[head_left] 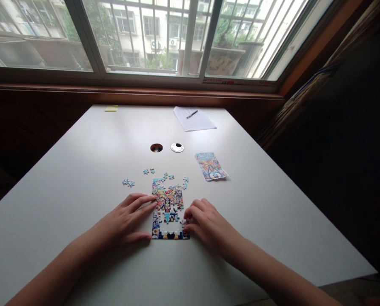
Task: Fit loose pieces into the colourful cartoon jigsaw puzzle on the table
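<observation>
A partly joined jigsaw puzzle (169, 197) lies flat on the white table, with gaps at its top and in its lower middle. My left hand (130, 216) rests along its left edge, fingers apart, fingertips touching the border. On the other side, my right hand (205, 221) has its thumb and fingers closed at the lower right edge, on what looks like a puzzle piece (185, 222) largely hidden by the fingers. Loose puzzle pieces (128, 182) lie left of the puzzle. More loose pieces (185, 182) sit near its top right corner.
A small printed picture sheet (210, 165) lies to the right beyond the puzzle. Farther back are a round table hole (156, 148), a silvery round cover (177, 147), and papers (190, 121) under a pen (192, 114). Yellow sticky notes (111, 109) lie at the far left edge.
</observation>
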Motion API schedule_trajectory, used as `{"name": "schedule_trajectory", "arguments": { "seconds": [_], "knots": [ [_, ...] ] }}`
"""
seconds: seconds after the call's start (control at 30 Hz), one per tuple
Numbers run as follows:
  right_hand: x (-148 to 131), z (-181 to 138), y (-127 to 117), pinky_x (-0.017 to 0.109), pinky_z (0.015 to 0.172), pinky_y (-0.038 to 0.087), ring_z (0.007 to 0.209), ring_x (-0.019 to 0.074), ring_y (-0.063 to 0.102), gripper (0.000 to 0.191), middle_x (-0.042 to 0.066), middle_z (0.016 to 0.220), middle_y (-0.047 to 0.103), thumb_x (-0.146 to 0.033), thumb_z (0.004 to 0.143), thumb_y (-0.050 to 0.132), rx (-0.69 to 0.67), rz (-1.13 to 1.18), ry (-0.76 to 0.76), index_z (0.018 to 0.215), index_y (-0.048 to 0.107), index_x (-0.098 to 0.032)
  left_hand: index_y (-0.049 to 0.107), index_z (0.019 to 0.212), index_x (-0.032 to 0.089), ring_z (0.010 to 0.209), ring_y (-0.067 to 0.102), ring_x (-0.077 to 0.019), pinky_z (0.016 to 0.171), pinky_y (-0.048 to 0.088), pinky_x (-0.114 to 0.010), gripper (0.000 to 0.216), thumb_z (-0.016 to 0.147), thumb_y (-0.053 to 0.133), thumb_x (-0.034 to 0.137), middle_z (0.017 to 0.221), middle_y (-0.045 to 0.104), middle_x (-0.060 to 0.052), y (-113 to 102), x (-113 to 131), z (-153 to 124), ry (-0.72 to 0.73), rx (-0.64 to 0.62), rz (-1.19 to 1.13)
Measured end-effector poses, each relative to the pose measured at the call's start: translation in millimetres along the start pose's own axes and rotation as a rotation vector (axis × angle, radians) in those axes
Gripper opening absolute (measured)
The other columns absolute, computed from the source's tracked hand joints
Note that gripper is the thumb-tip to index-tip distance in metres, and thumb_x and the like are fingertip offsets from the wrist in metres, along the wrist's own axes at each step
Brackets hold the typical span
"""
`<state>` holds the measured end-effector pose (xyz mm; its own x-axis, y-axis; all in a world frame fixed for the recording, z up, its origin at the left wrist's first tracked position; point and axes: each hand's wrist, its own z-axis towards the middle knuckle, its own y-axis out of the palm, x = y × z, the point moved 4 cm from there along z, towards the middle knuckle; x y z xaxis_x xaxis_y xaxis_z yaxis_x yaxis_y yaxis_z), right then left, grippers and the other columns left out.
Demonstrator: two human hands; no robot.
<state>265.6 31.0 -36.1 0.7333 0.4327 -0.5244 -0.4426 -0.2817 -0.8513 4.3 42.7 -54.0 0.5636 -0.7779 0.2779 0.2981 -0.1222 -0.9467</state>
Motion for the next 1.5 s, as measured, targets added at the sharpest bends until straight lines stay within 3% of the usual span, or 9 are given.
{"name": "schedule_trajectory", "arguments": {
  "seconds": [0.6,0.9,1.13,1.33,1.5],
  "knots": [
    [-7,2,2,0.035,0.087,0.044,0.1,0.0247,0.055,0.013,0.009,0.105,0.06,-0.016,0.086,0.074,-0.048,-0.084,0.061,0.095,0.064,-0.019,0.028,0.156,0.03,0.134,0.039,-0.0339,0.11,0.045,-0.053,0.078,0.091,0.06,0.06,0.151,0.045,-0.01,-1,-1,1,0.008,0.041,-0.022],
    [-8,2,0,0.033,0.083,0.044,0.096,0.0227,0.055,0.016,0.005,0.099,0.066,-0.012,0.083,0.074,-0.05,-0.045,0.045,0.09,0.061,-0.019,0.027,0.157,0.03,0.135,0.039,-0.0342,0.11,0.045,-0.054,0.079,0.091,0.06,0.06,0.152,0.044,-0.011,0,-1,2,0.02,0.044,-0.018],
    [-5,4,-5,0.031,0.078,0.043,0.09,0.0199,0.056,0.014,0.001,0.089,0.068,-0.011,0.085,0.072,0.025,0.047,-0.012,0.086,0.063,-0.022,0.027,0.157,0.029,0.135,0.039,-0.034,0.111,0.044,-0.053,0.08,0.091,0.06,0.06,0.151,0.044,-0.01,-1,-1,2,0.02,0.042,-0.024],
    [2,13,-13,0.032,0.081,0.046,0.092,0.0199,0.06,0.013,0.001,0.09,0.071,-0.01,0.087,0.069,0.119,0.183,0.058,0.085,0.068,-0.022,0.027,0.157,0.029,0.136,0.037,-0.0336,0.112,0.043,-0.053,0.08,0.091,0.061,0.059,0.152,0.043,-0.01,-2,0,2,0.007,0.028,-0.026],
    [4,23,-13,0.034,0.082,0.046,0.09,0.0209,0.059,0.015,0.001,0.088,0.074,-0.008,0.086,0.069,0.106,0.191,0.019,0.086,0.073,-0.023,0.027,0.157,0.028,0.136,0.037,-0.0333,0.112,0.043,-0.053,0.081,0.09,0.062,0.059,0.152,0.043,-0.01,-2,0,2,0.004,0.018,-0.021]
  ]
}}
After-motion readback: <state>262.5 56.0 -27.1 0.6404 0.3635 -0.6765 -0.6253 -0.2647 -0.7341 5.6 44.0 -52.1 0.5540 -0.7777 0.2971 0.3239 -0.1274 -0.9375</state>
